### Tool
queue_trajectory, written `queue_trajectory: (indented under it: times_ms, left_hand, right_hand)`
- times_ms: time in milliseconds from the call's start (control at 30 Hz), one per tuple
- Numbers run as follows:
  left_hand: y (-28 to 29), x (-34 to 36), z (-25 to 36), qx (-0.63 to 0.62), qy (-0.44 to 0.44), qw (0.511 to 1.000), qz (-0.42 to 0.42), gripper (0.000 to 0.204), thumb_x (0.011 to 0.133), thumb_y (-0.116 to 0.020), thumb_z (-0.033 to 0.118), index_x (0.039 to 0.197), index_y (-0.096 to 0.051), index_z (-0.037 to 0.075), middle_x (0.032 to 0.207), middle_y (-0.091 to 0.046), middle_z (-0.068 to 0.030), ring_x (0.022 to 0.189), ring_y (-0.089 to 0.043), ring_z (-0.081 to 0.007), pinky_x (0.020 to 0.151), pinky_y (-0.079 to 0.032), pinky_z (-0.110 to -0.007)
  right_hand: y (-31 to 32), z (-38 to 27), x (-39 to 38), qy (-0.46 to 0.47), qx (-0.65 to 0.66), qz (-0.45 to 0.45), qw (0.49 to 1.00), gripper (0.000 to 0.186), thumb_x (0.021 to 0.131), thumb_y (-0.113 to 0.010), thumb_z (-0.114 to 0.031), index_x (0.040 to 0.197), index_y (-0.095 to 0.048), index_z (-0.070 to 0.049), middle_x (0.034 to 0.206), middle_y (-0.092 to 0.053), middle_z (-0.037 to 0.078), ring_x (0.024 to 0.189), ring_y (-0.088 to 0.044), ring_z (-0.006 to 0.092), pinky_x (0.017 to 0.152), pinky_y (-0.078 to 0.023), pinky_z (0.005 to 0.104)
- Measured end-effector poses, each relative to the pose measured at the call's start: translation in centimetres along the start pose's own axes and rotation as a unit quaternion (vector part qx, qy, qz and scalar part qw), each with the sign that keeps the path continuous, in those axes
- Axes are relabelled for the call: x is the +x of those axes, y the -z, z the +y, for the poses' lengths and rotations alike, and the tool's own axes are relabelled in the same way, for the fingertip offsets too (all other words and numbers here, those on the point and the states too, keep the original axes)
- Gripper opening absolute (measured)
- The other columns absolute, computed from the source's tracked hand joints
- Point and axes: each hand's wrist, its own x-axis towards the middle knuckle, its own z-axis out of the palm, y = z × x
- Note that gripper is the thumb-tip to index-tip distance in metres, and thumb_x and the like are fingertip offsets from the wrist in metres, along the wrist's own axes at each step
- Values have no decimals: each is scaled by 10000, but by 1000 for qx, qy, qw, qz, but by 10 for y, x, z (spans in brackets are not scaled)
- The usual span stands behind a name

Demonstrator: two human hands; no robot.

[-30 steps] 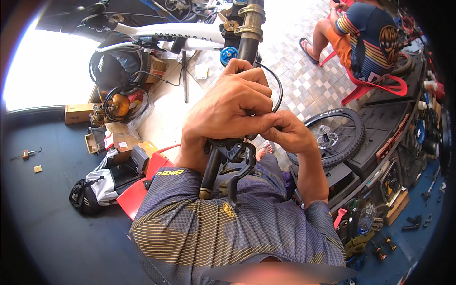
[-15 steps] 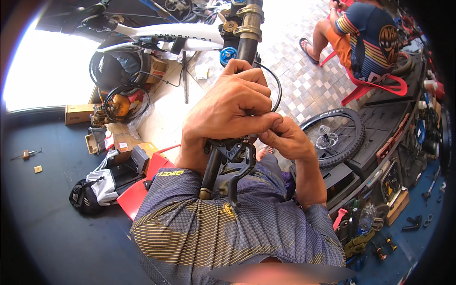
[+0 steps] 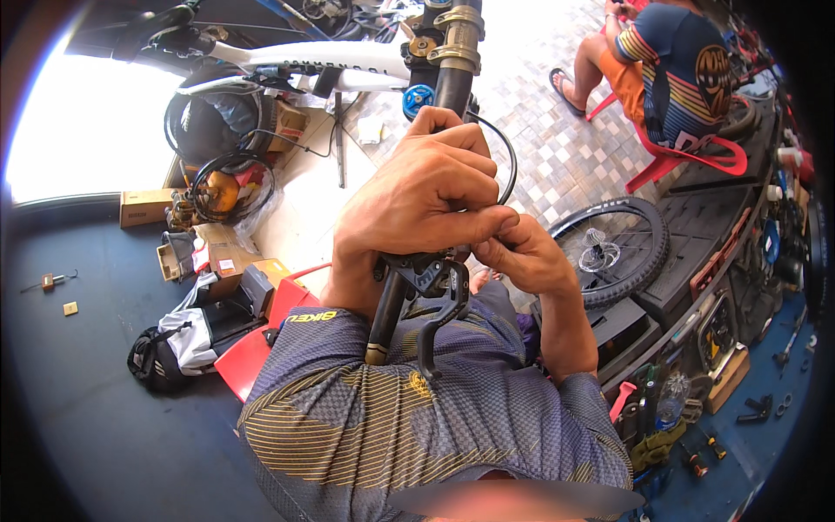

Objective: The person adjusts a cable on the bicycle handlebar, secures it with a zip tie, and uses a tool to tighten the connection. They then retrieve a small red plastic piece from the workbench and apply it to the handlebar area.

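Observation:
My left hand [image 3: 426, 187] reaches across the black handlebar [image 3: 452, 91], knuckles up and fingers curled. A thin black brake hose [image 3: 512, 165] loops from the bar down to its thumb and forefinger, which close on it. Against that thumb, my right hand [image 3: 531, 254] has its fingertips pinched together; what lies between them is hidden. Just below the hands, a black brake lever [image 3: 435, 326] is clamped on the bar, its blade pointing toward my chest. The bare bar end [image 3: 377, 352] nearly touches my shirt. The bar's middle section behind my left hand is covered.
A white bicycle frame [image 3: 330, 61] spans the far left. Another person [image 3: 678, 74] sits on a red chair [image 3: 687, 161] at far right. A wheel [image 3: 613, 252] leans by black cases, with tools along the right. Boxes [image 3: 143, 209] and a bag [image 3: 156, 358] lie left.

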Motion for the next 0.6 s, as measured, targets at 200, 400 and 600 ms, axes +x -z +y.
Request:
queue_trajectory:
  times_ms: [200, 400, 600]
  left_hand:
    - [0, 0, 1, 1, 0, 1000, 4, 300, 853, -714, 260, 626, -589, 110, 632, -503, 38, 800, -558, -162, 980, -337, -415]
    - [1, 1, 2, 7, -4, 1000, 3, 298, 851, -716, 257, 625, -588, 110, 641, -523, 43, 815, -575, -160, 973, -338, -408]
    - [2, 0, 3, 17, -1, 1000, -2, 289, 849, -723, 258, 632, -602, 111, 641, -539, 46, 818, -585, -155, 961, -341, -399]
  right_hand:
    - [0, 0, 1, 14, 3, -2, 1000, 335, 1069, -598, -271, 1154, -700, 37, 964, -713, 52, 874, -622, 94, 778, -511, 266]
    - [3, 8, 5, 36, -17, 7, 999, 309, 1057, -622, -254, 1113, -712, 36, 916, -710, 39, 796, -601, 78, 699, -489, 245]
    - [10, 4, 9, 32, -3, -15, 999, 241, 1031, -664, -208, 1074, -729, 20, 888, -712, 32, 812, -631, 65, 692, -511, 247]
